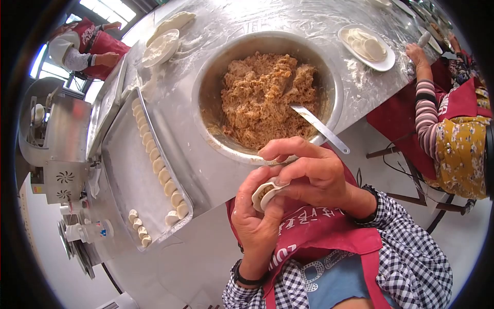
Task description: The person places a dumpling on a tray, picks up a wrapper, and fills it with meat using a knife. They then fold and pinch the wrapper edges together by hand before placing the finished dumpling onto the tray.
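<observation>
Between my two hands is a dumpling [263, 195], its white wrapper folded partway around brown filling that shows at the opening. My left hand [254, 216] cups it from below and the left, fingers closed around it. The thumb and fingers of my right hand [314, 177] pinch the wrapper's edge from the right. Just beyond my hands stands a large metal bowl [200, 121] of minced filling [267, 98]. A flat metal spatula [321, 129] is stuck in the filling, its handle over the near right rim.
Left of the bowl lies a metal tray [131, 175] with a row of dumplings [158, 166] and a short second row. A plate of round wrappers [366, 47] is at the back right. Another person's hand [418, 54] holds a rolling pin there. A person in a red apron [98, 46] stands far left.
</observation>
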Demonstrator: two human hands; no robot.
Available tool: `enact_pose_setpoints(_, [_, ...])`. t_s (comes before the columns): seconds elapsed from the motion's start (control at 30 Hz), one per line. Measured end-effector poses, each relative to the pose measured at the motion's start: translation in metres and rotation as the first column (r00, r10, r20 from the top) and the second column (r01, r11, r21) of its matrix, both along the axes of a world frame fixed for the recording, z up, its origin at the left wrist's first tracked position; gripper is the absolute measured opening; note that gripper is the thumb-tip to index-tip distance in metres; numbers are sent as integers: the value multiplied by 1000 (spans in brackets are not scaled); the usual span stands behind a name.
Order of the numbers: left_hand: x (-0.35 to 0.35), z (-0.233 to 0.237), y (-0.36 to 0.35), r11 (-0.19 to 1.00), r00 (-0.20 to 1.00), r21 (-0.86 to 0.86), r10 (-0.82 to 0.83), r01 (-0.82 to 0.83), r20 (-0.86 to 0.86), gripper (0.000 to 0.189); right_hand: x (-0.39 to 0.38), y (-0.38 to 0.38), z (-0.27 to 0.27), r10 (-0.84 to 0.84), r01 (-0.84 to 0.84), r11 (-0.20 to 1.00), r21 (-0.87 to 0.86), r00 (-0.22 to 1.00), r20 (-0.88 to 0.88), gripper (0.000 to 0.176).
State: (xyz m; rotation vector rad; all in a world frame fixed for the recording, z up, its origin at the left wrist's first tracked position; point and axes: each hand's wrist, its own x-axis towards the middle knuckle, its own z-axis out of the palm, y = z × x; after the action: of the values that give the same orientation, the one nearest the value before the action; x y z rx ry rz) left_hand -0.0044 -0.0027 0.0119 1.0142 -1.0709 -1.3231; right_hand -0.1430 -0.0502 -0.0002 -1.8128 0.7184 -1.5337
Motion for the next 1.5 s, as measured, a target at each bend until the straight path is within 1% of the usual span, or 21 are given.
enact_pose_setpoints(0.17, [-2,-1,1,997,995,-66,46,-40,92,41,-1,-1,-3,42,-42,999,13,999,-4,16])
enact_pose_setpoints(0.37, [3,-2,-2,989,987,-137,-30,52,160,35,-4,-2,-3,69,-68,998,13,998,-12,16])
enact_pose_setpoints(0.43, [5,-4,-1,993,993,-98,-57,67,107,34,-4,-2,-1,74,-74,997,6,997,-32,16])
enact_pose_setpoints(0.47, [6,-3,-1,993,993,-97,-56,67,107,34,-3,1,1,63,-62,996,67,998,-11,18])
enact_pose_setpoints(0.5, [8,-2,0,996,994,-38,-80,82,69,35,-2,2,3,51,-52,990,129,999,10,19])
enact_pose_setpoints(0.53, [9,-1,1,995,994,21,-100,100,31,36,-2,1,3,52,-53,990,129,999,10,19])
enact_pose_setpoints(0.63, [6,1,1,994,997,74,-79,79,0,39,-2,-3,2,90,-90,994,55,996,5,21])
enact_pose_setpoints(0.77, [4,1,-1,995,997,66,-69,70,-17,42,-1,-2,-10,149,-155,986,62,985,83,19])
enact_pose_setpoints(0.87, [4,-2,-4,993,991,82,-81,89,-103,42,0,-2,-15,151,-155,987,30,981,120,18])
enact_pose_setpoints(0.93, [8,-7,-6,965,938,203,-94,168,-333,41,1,-2,-14,134,-136,991,8,983,122,17])
enact_pose_setpoints(1.0, [8,-11,-6,973,922,176,-73,150,-380,41,1,-2,-10,36,-36,999,-34,999,11,16])
enact_pose_setpoints(1.03, [7,-12,-6,980,902,149,-55,130,-428,41,2,0,-7,37,-37,999,-34,999,11,16])
enact_pose_setpoints(1.07, [7,-12,-6,980,902,148,-55,130,-429,41,4,3,-4,6,-6,1000,27,1000,10,16])
enact_pose_setpoints(1.1, [7,-11,-5,982,923,149,-51,115,-381,40,5,5,-2,-24,23,996,89,1000,7,16])
enact_pose_setpoints(1.17, [5,-9,-4,984,942,148,-45,99,-332,39,5,3,-7,-18,16,997,70,1000,21,17])
enact_pose_setpoints(1.23, [3,-8,-4,995,993,93,-22,33,-118,41,4,1,-10,-13,12,999,49,999,35,17])
enact_pose_setpoints(1.27, [2,-8,-4,995,993,93,-22,33,-119,41,3,-1,-11,-6,5,1000,17,1000,23,17])
enact_pose_setpoints(1.33, [1,-9,-2,1000,999,-4,18,-18,49,41,2,-2,-12,1,-1,1000,-15,1000,11,17])
enact_pose_setpoints(1.37, [2,-10,-1,1000,999,-4,18,-18,49,41,2,-3,-13,3,-3,1000,-21,1000,14,18])
enact_pose_setpoints(1.43, [3,-10,0,997,987,-63,-24,34,161,41,2,-2,-13,5,-5,1000,-26,1000,18,18])
enact_pose_setpoints(1.5, [2,-9,0,999,993,-36,-25,30,112,40,2,-2,-12,-1,0,999,-36,1000,-8,18])
